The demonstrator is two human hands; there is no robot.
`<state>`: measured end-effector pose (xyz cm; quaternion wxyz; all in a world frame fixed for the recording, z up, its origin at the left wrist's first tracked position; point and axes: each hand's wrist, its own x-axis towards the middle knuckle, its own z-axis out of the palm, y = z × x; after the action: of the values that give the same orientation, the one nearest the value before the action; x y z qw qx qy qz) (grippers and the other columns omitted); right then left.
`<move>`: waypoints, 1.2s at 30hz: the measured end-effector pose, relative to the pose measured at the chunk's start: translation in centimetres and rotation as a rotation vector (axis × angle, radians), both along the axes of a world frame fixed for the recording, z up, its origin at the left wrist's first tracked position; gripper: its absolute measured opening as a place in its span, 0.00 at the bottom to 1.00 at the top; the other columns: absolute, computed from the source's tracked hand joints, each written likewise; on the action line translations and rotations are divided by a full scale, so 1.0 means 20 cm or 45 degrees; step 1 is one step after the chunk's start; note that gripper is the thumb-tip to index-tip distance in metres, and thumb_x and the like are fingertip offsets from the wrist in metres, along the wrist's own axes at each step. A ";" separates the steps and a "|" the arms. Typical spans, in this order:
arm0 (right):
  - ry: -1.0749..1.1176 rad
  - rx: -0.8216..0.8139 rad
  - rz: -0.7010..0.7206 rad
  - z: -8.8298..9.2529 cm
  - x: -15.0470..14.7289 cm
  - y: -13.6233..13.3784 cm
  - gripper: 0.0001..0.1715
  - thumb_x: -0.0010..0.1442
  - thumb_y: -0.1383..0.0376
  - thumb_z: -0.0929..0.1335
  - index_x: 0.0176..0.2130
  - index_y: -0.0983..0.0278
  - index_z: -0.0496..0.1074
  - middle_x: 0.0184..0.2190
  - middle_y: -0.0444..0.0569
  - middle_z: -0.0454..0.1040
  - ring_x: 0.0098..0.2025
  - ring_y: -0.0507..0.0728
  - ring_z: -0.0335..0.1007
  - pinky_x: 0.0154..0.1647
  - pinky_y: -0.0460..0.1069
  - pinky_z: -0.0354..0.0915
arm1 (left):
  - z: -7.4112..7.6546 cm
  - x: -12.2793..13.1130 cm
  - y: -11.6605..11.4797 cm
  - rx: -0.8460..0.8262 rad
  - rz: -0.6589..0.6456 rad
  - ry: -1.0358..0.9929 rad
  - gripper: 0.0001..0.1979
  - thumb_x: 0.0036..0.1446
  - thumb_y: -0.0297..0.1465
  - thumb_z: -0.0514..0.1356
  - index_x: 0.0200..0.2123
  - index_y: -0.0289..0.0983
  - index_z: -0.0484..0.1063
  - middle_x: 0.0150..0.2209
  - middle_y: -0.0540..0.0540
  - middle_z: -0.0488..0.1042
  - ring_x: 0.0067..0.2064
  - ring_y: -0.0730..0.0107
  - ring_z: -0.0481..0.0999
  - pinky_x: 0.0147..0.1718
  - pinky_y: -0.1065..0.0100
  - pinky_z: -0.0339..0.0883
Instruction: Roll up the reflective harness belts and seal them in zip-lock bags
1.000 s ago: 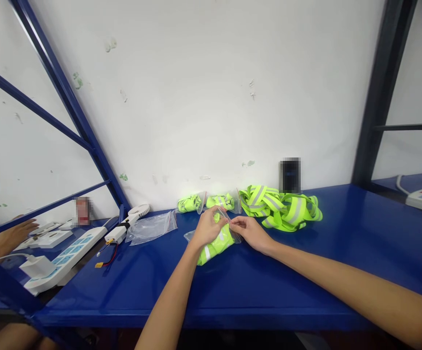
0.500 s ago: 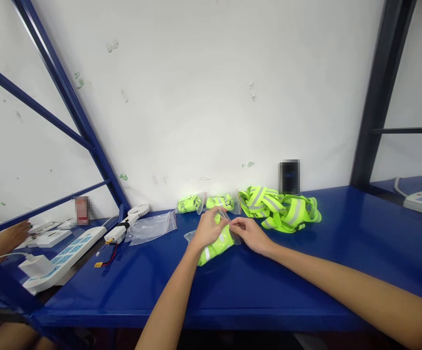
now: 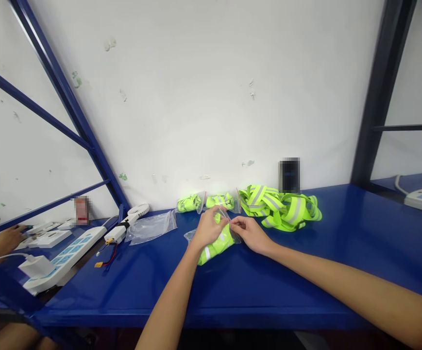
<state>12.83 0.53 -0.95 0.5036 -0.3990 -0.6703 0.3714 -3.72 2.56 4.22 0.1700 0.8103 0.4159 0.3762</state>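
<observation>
My left hand grips the top of a clear plastic zip bag from the left side. Inside and sticking out toward me is a folded neon-yellow reflective strap with silvery bands. On the bag's right edge my right hand pinches the plastic between thumb and fingers. Behind my hands lie two filled zip bags, one on the left and one nearer the middle, each with the same yellow material. A loose heap of yellow reflective straps rests to their right.
Flat clear bags lie left on the blue table. Beside them are a small white fan and a wired battery. A power strip runs along the left. Another person's hand is beyond the blue frame.
My hands keep nearly the same hold on the bag. At far left, the other person's hand has shifted slightly. The camera view has tilted a little.
</observation>
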 end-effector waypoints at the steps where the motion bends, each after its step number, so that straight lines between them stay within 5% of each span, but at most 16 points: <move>1: -0.003 0.008 -0.011 0.00 0.00 0.00 0.14 0.57 0.58 0.66 0.32 0.66 0.72 0.25 0.45 0.71 0.26 0.52 0.64 0.27 0.46 0.59 | 0.00 0.00 0.00 -0.001 0.001 -0.001 0.14 0.52 0.28 0.59 0.44 0.39 0.72 0.39 0.48 0.77 0.43 0.63 0.75 0.46 0.65 0.65; 8: 0.038 -0.046 0.000 0.02 -0.01 -0.02 0.15 0.56 0.57 0.66 0.31 0.67 0.73 0.24 0.46 0.71 0.25 0.52 0.63 0.26 0.46 0.58 | -0.01 0.00 0.00 -0.036 -0.047 -0.014 0.16 0.52 0.27 0.58 0.46 0.39 0.71 0.34 0.51 0.77 0.38 0.67 0.76 0.45 0.67 0.66; 36: 0.063 -0.024 -0.005 -0.01 0.00 0.01 0.10 0.56 0.60 0.67 0.31 0.66 0.73 0.25 0.45 0.72 0.27 0.53 0.66 0.29 0.47 0.60 | 0.01 0.00 -0.01 -0.018 -0.121 -0.027 0.15 0.52 0.25 0.58 0.45 0.38 0.72 0.38 0.47 0.77 0.42 0.64 0.76 0.46 0.64 0.67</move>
<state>12.90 0.68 -1.25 0.5169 -0.3959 -0.6533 0.3864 -3.68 2.33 4.38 0.1979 0.8239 0.3778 0.3733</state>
